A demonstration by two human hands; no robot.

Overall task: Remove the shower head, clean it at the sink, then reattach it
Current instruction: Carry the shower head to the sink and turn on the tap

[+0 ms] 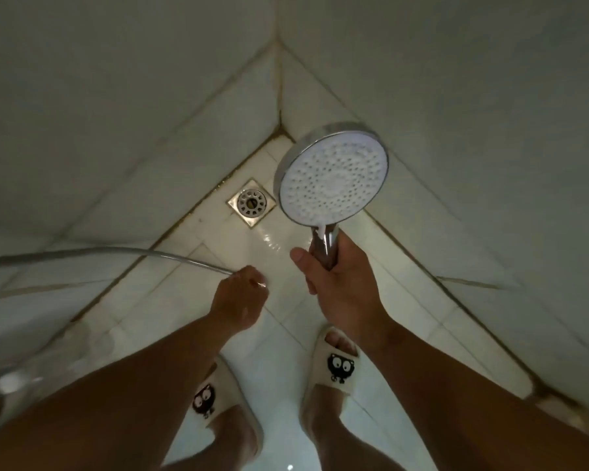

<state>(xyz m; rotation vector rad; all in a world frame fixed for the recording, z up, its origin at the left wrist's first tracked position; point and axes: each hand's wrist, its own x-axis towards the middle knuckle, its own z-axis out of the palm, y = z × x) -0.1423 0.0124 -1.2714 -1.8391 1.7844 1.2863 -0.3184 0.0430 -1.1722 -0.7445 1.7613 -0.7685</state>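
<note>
1. The right hand (340, 277) grasped the shower head (332, 175) by its chrome handle (325, 248). The fingers curled round the handle from behind and the thumb (298, 258) stuck out to the left, off the metal.
2. The shower head stood upright above that hand. Its round white face, dotted with nozzles, was turned up toward the camera, and a chrome rim ran round it. A white blob sat at the neck where the face met the handle.
3. The left hand (238, 300) was clenched round the end of the metal hose (116, 251). Its fingers were closed into a fist and a small glint of metal showed at the knuckles.
4. The hose ran in from the left edge, arched low over the floor and ended inside that fist. The two hands were held apart, with the left lower than the right.
5. Whether the hose end touched the bottom of the handle could not be told, since both ends were hidden in the palms.
6. A square floor drain (251, 202) lay in the corner of the wet tiled floor (279, 385), just left of the shower head as seen from above.
7. Pale slippers (337, 365) with black cat faces were on both feet below the arms.
</note>
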